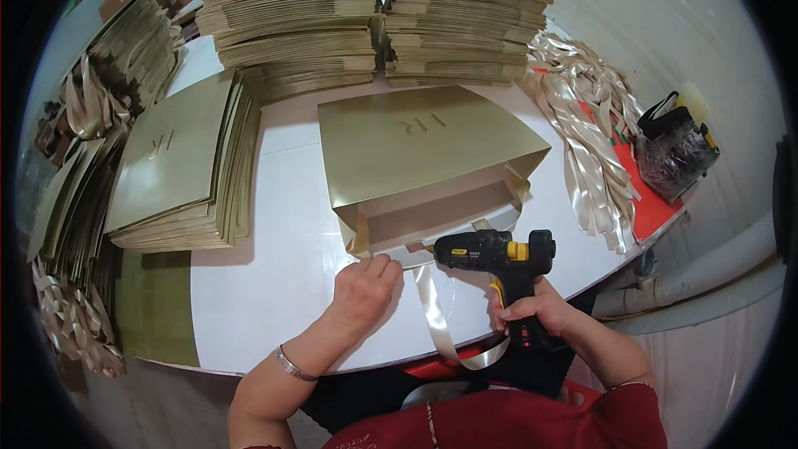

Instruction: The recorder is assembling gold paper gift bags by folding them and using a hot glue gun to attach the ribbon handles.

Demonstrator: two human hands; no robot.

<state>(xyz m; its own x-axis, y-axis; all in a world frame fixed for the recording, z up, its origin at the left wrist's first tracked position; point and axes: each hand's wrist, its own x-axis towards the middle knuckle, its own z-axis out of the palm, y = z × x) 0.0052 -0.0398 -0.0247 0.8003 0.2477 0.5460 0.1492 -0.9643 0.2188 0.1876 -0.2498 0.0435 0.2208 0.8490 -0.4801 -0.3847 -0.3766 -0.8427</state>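
Observation:
A gold paper bag (pixel 424 141) lies on its side on the white table, its open mouth facing me. At the left of the mouth's near edge, the fingers of my left hand (pixel 367 289) are closed on the rim; the fingertips are partly hidden. My right hand (pixel 542 309) grips the handle of a black and yellow glue gun (pixel 486 251). The gun's nozzle points left, over the near edge of the bag. A cream satin ribbon (pixel 432 308) hangs in a loop from the mouth, over the table's front edge, below the gun.
Tall stacks of flat gold bags (pixel 291 17) stand behind the bag. To the left is a pile of finished-looking gold bags (pixel 174 158). Loose cream ribbons (pixel 594 166) lie at the right, beside a plastic-wrapped dark container (pixel 675 154) on a red sheet (pixel 652 209).

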